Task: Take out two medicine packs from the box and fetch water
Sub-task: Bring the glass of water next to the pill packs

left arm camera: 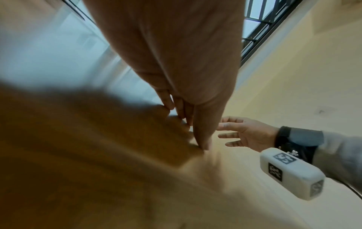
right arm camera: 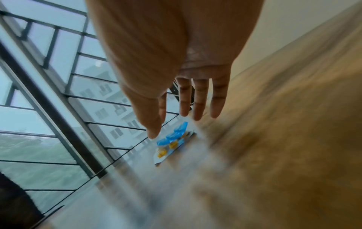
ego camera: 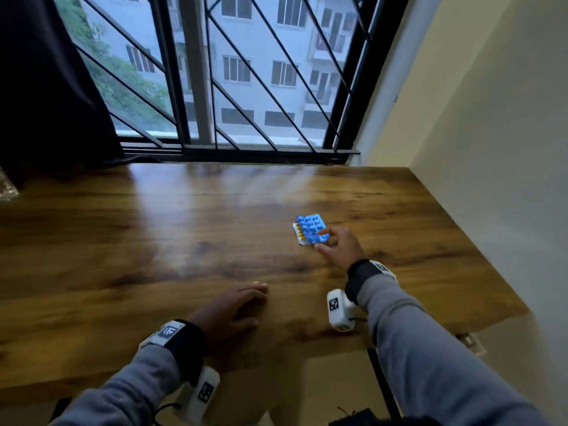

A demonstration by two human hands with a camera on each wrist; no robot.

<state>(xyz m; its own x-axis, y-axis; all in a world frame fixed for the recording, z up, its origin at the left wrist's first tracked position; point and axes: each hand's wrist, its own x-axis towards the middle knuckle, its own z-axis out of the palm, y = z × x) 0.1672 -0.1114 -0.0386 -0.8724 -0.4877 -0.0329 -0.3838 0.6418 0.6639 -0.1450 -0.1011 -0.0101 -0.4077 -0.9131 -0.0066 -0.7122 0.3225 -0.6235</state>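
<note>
Two medicine packs lie stacked on the wooden tabletop (ego camera: 190,241), toward its right edge and about midway between the window edge and the near edge. The blue blister pack (ego camera: 312,229) is on top. The pack with yellow pills (ego camera: 299,232) peeks out from under its left side.

The right hand (ego camera: 339,242) is right at the packs, fingers spread apart and straight. In the head view a fingertip seems to touch the blue pack, but it holds nothing. The left hand (ego camera: 229,309) lies flat near the near edge, fingers together and straight.

No box and no water show in any view.

What could go wrong? The packs are thin and flat, and the wood looks smooth, so a bump from the right hand might slide them toward the right edge. The top pack could also slip off the bottom one. The views are blurry, so careless fast moves seem the likely cause.
</note>
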